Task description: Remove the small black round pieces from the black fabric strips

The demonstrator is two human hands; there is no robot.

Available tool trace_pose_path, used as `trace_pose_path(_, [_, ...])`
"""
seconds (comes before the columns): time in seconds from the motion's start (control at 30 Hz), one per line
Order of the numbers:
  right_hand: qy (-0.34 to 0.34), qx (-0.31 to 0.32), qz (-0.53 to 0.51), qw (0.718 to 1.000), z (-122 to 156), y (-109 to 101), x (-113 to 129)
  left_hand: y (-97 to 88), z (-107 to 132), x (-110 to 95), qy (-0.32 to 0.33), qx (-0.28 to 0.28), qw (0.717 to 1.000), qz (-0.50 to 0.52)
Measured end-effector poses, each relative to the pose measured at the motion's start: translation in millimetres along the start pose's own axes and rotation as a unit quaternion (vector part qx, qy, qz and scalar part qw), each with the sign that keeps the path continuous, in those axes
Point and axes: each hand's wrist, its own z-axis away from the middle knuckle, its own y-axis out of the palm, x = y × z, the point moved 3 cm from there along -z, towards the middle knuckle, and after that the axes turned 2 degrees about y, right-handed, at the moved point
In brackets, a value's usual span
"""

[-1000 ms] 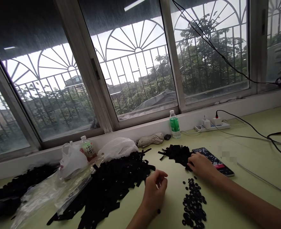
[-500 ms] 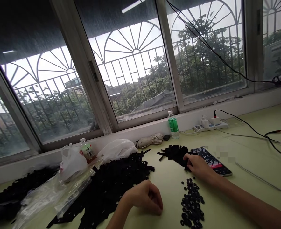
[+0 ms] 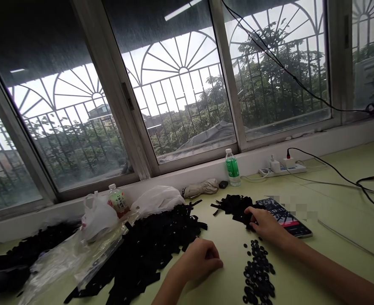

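I note the right hand (image 3: 267,224), fingers apart, resting on black punched strips (image 3: 234,206); left hand (image 3: 201,260) curled, grip unclear, just beside a larger strip heap (image 3: 148,245).

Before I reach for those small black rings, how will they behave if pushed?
The small black rings look thin and flat, lying on their faces, so they probably slide rather than roll. They lie loose and overlapping, so a push would likely scatter them.
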Motion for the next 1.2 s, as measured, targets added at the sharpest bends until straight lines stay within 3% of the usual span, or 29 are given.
trace_pose_path(0.37, [-0.027, -0.006, -0.092, 0.995, 5.6, 2.5, 17.8, 3.4, 1.9, -5.0, 0.038, -0.018, 0.997, -0.061])
trace_pose_path(0.53, [-0.001, -0.008, -0.235, 0.972, 8.7, 2.8, 22.9, 5.1, 3.1, -10.5, 0.04, 0.0, 0.998, -0.057])
trace_pose_path(0.67, [0.044, -0.002, -0.27, 0.962, 9.5, 0.3, 26.4, 5.4, 4.6, -12.1, 0.047, -0.033, 0.997, -0.052])
trace_pose_path(0.77, [0.048, 0.029, -0.292, 0.955, 12.6, -3.2, 37.1, 5.5, 3.7, -9.9, 0.047, -0.067, 0.996, -0.031])
trace_pose_path(1.2, [0.036, 0.117, -0.343, 0.931, 29.6, -2.1, 63.1, 10.5, -6.6, 0.1, 0.037, -0.102, 0.981, 0.162])
